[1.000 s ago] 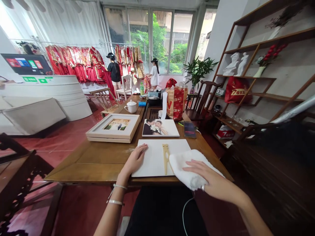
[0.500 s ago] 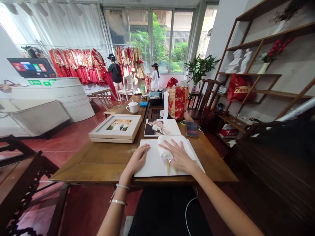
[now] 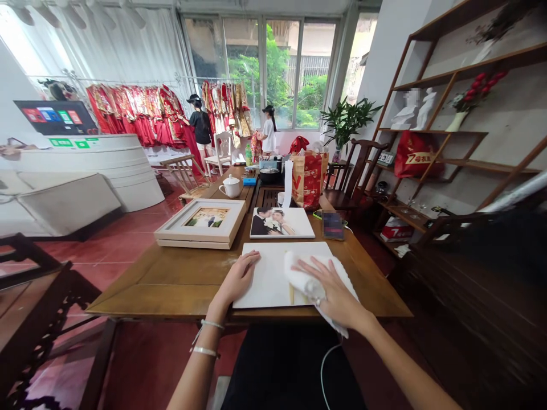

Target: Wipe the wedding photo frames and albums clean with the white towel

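Observation:
A white board [image 3: 267,273] lies flat at the near edge of the wooden table [image 3: 183,279]. My left hand [image 3: 237,277] rests open on the board's left edge, fingers flat. My right hand [image 3: 331,285] presses a white cloth [image 3: 299,276] onto the board's right half, fingers spread over it. A thin yellowish tool [image 3: 291,294] pokes out from under the cloth. Behind the board lie a photo print [image 3: 280,222] and a white picture frame [image 3: 203,222].
A phone [image 3: 333,224] lies right of the print. A red gift bag [image 3: 307,176], a teapot [image 3: 231,185] and small items stand farther back. Wooden shelves line the right wall. A dark chair [image 3: 29,296] stands at left. Two people stand by a rack of red garments.
My right hand has swept the cloth from the table's right corner up over the board, then pulled it back toward me and to the right. My left hand has stayed put.

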`<state>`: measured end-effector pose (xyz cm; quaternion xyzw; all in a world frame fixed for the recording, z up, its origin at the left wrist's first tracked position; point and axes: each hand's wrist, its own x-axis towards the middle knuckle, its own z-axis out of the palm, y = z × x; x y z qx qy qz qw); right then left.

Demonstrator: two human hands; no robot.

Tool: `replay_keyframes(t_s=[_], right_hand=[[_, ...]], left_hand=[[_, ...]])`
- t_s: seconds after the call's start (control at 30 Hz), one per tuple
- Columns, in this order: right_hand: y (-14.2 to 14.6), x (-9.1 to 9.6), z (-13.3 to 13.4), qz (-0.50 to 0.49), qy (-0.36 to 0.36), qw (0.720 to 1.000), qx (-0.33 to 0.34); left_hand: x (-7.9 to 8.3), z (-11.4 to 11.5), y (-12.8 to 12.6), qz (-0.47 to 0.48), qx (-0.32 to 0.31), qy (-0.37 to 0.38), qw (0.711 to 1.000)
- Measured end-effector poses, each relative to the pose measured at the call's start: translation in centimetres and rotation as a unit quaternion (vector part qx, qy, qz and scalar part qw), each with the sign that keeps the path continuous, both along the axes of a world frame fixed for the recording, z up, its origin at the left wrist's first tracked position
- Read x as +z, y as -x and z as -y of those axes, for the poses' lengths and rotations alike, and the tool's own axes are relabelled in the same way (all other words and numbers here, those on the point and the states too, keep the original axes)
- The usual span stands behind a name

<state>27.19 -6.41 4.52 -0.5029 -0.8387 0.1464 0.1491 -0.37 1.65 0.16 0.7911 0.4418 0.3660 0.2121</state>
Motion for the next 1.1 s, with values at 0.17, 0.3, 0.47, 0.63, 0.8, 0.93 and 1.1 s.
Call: replay_keyframes(t_s=[0.17,0.3,0.47,0.63,0.8,0.93,1.1], right_hand=[[1.9,0.3,-5.6,0.057,0.009,0.991,-0.121],[5.5,0.6,-7.2,0.071,0.004,0.991,-0.110],[7.7,0.4,-3.4,0.090,-0.014,0.996,0.009],[5.2,0.9,2.9,0.047,0.007,0.990,0.136],[2.0,1.0,3.5,-0.006,0.012,0.999,0.049],[2.8,0.5,0.0,0.033,-0.003,0.996,-0.084],[7.9,0.3,-2.8,0.072,-0.042,0.990,-0.113]], left_hand=[[0.0,0.1,0.0,0.000,0.002,0.000,1.000],[-0.2,-0.1,0.1,0.008,-0.001,0.002,1.000],[-0.6,-0.4,0.3,0.021,0.005,0.003,1.000],[-0.7,-0.5,0.2,0.027,0.009,0.005,1.000],[-0.7,-0.4,0.2,0.029,0.016,0.010,0.999],[-0.6,-0.3,0.2,0.025,0.017,0.015,0.999],[-0.6,-0.4,0.0,0.035,0.030,-0.004,0.999]])
